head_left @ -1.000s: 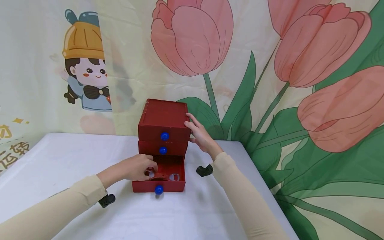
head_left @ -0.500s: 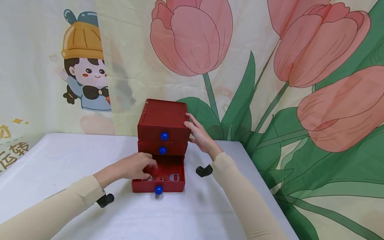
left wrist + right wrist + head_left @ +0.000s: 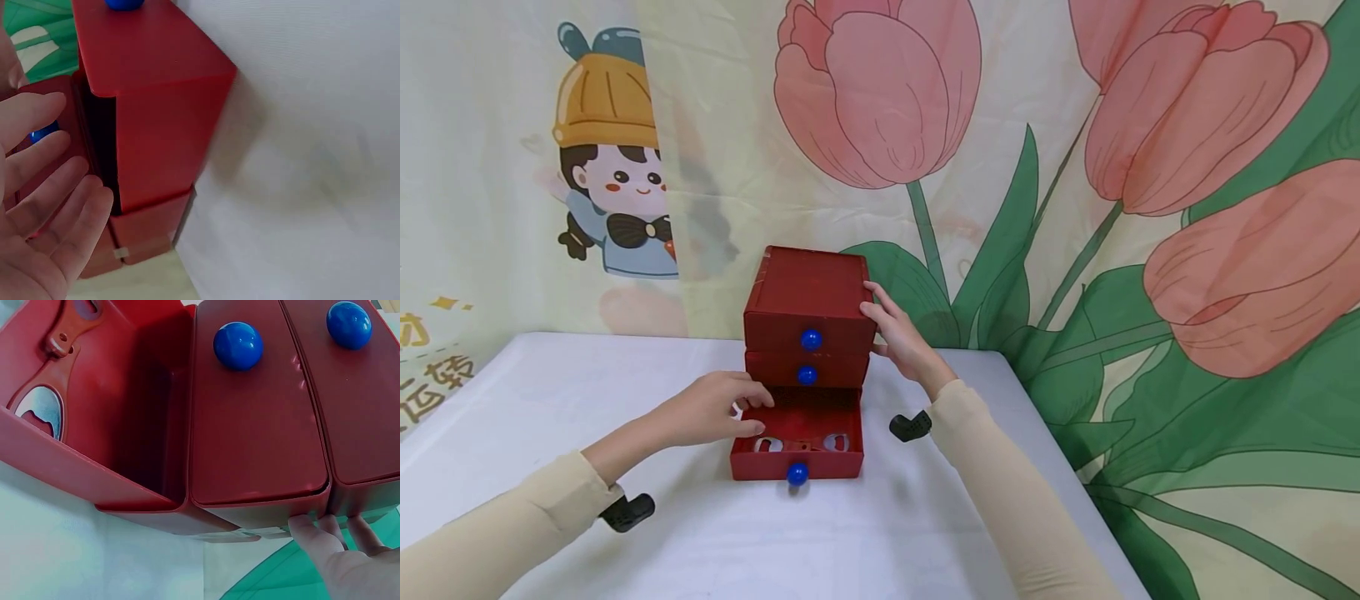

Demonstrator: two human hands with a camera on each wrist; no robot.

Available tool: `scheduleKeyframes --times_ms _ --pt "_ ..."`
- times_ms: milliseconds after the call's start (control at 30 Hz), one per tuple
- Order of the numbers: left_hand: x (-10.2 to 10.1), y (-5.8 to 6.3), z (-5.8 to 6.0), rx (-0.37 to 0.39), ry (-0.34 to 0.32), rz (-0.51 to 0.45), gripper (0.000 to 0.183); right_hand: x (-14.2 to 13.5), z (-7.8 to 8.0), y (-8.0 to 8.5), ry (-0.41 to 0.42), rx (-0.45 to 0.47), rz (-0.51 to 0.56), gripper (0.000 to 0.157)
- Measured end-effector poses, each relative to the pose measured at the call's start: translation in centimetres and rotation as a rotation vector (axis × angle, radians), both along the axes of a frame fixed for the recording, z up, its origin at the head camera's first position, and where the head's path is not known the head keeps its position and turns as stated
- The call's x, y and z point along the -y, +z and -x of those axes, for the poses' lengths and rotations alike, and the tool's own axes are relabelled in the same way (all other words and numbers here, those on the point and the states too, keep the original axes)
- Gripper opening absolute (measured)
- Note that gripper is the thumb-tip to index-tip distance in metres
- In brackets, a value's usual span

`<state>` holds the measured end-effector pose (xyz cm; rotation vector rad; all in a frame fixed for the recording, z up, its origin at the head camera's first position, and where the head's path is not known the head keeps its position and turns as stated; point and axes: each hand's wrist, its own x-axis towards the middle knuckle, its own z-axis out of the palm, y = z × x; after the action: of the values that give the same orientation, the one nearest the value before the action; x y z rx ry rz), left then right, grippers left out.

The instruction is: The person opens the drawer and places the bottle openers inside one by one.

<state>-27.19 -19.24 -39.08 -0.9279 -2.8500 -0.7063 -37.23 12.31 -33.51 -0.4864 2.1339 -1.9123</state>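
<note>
A red three-drawer box (image 3: 808, 283) with blue knobs stands on the table, its bottom drawer (image 3: 831, 465) pulled out. Two bottle openers with red handles and metal heads lie in the front of that drawer: the left opener (image 3: 768, 445) and the right opener (image 3: 836, 442). My left hand (image 3: 718, 408) is over the drawer's left side, holding nothing, its fingers loosely bent and spread in the left wrist view. My right hand (image 3: 904, 337) rests against the right side of the box's upper part, fingertips touching the side wall (image 3: 262, 515) in the right wrist view.
A white cloth (image 3: 940, 517) covers the table. Behind it hangs a curtain (image 3: 722, 150) printed with tulips and a cartoon figure. The middle drawer (image 3: 256, 425) and top drawer (image 3: 362, 394) are closed.
My left hand has let go of the left bottle opener and drawn up and left out of the drawer. That opener now lies flat at the front. The right hand has stayed put.
</note>
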Motion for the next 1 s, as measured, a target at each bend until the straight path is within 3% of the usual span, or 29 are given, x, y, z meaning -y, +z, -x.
scheduleKeyframes --times_ms 267,533,1000 --pt "2.1 -0.8 -1.2 0.038 0.069 -0.073 0.041 0.2 -0.2 0.1 -0.004 0.004 0.001 0.056" --pt "3.8 -1.6 -2.8 0.125 0.124 -0.177 0.046 0.2 -0.4 0.3 -0.007 0.001 -0.006 0.056" --pt "5.8 -4.0 -5.7 0.316 0.271 -0.259 0.054 0.2 -0.5 0.3 -0.008 0.006 -0.005 0.057"
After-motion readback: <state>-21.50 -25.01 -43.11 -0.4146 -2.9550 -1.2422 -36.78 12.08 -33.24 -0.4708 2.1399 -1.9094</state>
